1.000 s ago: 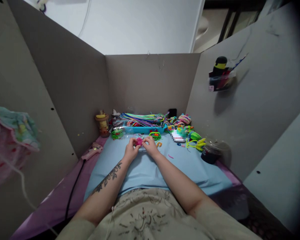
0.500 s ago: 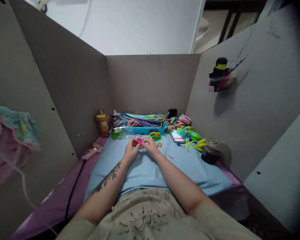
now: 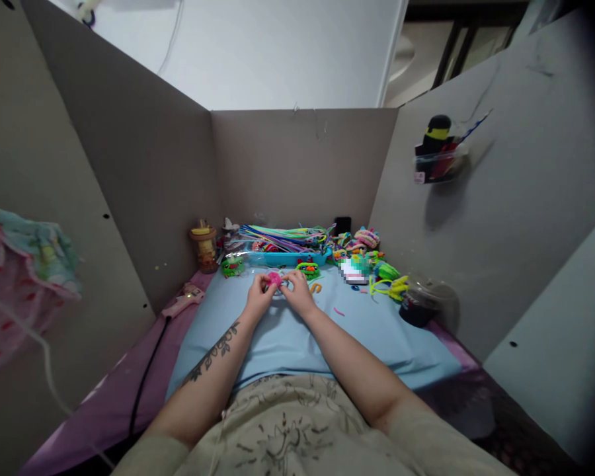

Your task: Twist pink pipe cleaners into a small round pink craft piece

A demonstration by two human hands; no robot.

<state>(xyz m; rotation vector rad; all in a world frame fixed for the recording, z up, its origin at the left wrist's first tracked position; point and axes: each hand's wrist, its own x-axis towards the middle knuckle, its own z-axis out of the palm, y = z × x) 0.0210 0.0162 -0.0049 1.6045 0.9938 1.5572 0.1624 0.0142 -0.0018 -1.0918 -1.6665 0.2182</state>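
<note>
My left hand (image 3: 258, 297) and my right hand (image 3: 297, 295) meet over the light blue mat (image 3: 287, 337), fingers pinched on a small fuzzy pink piece (image 3: 274, 279) held between them. Just beyond my hands lies a green fuzzy figure with orange on it (image 3: 307, 268). Behind that, a blue tray (image 3: 285, 256) carries a bundle of coloured pipe cleaners (image 3: 282, 235).
Grey board walls enclose the desk on three sides. A yellow-lidded jar (image 3: 204, 248) stands back left, a pink glue gun (image 3: 183, 299) with black cord lies left, a dark lidded cup (image 3: 419, 301) sits right. More fuzzy craft pieces (image 3: 371, 261) crowd the back right. A clear holder (image 3: 439, 162) hangs on the right wall.
Both hands have stayed on the pink piece, with the fingers shifting slightly around it. Nothing else has moved.
</note>
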